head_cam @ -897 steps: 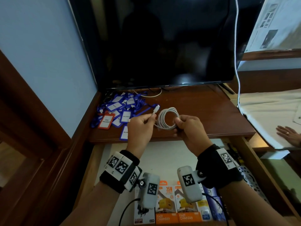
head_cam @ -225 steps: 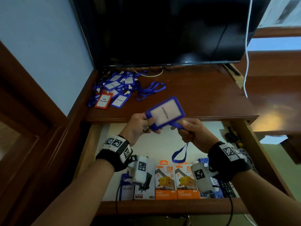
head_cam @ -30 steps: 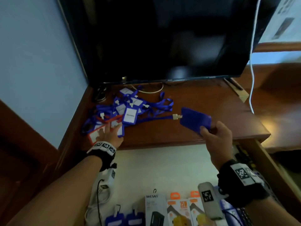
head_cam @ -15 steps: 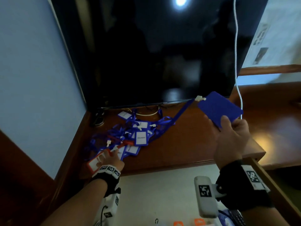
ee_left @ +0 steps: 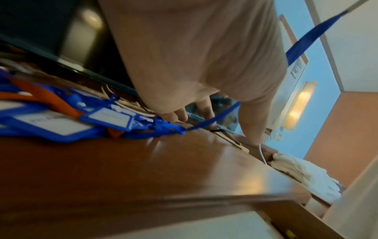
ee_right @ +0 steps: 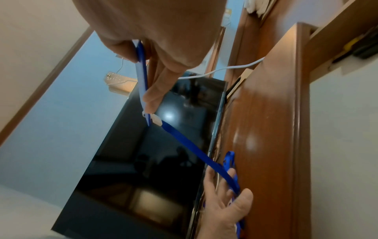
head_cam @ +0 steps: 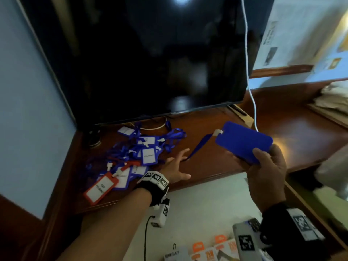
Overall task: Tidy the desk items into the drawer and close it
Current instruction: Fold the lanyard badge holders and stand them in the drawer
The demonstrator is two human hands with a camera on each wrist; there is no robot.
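Note:
My right hand (head_cam: pixel 263 161) grips a blue badge holder (head_cam: pixel 243 142) by its lower edge, lifted above the desk's right part; in the right wrist view the blue badge holder (ee_right: pixel 142 72) shows edge-on between thumb and fingers. Its blue lanyard strap (head_cam: pixel 197 147) runs down left to my left hand (head_cam: pixel 180 162), which is open with fingers spread just over the desk. The lanyard strap (ee_right: pixel 194 150) passes my left hand (ee_right: pixel 223 198) between thumb and fingers. A pile of blue badge holders (head_cam: pixel 131 157) with one red badge holder (head_cam: pixel 101 187) lies at the desk's left.
The open drawer (head_cam: pixel 197 204) below the desk edge has a pale lining and holds charger boxes (head_cam: pixel 207 251) at its front. A dark monitor (head_cam: pixel 141 63) fills the back of the wooden desk (head_cam: pixel 216 166). A white cable (head_cam: pixel 250 91) hangs on the right.
My left hand has left the pile of badges and moved right to the strap. My right hand has lowered the blue badge holder a little.

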